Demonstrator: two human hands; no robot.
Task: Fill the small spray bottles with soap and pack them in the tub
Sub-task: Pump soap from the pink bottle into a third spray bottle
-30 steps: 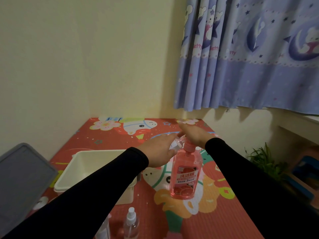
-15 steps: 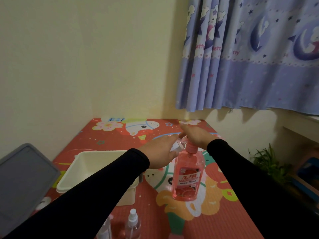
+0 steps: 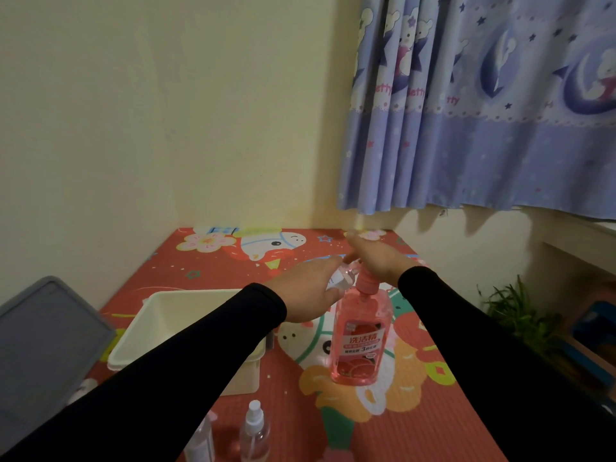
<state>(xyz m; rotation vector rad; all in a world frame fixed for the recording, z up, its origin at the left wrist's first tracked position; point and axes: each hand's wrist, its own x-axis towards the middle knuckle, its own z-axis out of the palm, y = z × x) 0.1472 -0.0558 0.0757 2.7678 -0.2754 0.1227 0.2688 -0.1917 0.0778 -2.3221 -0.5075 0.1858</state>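
A tall pink soap pump bottle (image 3: 359, 341) stands on the red cartoon mat. My right hand (image 3: 376, 258) lies flat on top of its pump head, fingers straight. My left hand (image 3: 308, 291) grips a small clear spray bottle (image 3: 343, 278) tilted against the pump's spout. A cream tub (image 3: 160, 315) sits to the left, partly behind my left forearm. Two more small spray bottles stand at the near edge, one with a white nozzle (image 3: 255, 435) and one half hidden by my sleeve (image 3: 200, 445).
A grey lid or tray (image 3: 43, 341) leans at the far left. The mat (image 3: 416, 421) ends at the cream wall behind. A blue curtain (image 3: 483, 105) hangs at the right, with a green plant (image 3: 513, 311) and shelves below it.
Both hands stay at the pump head and small bottle. The camera view has shifted slightly; nothing was let go or picked up.
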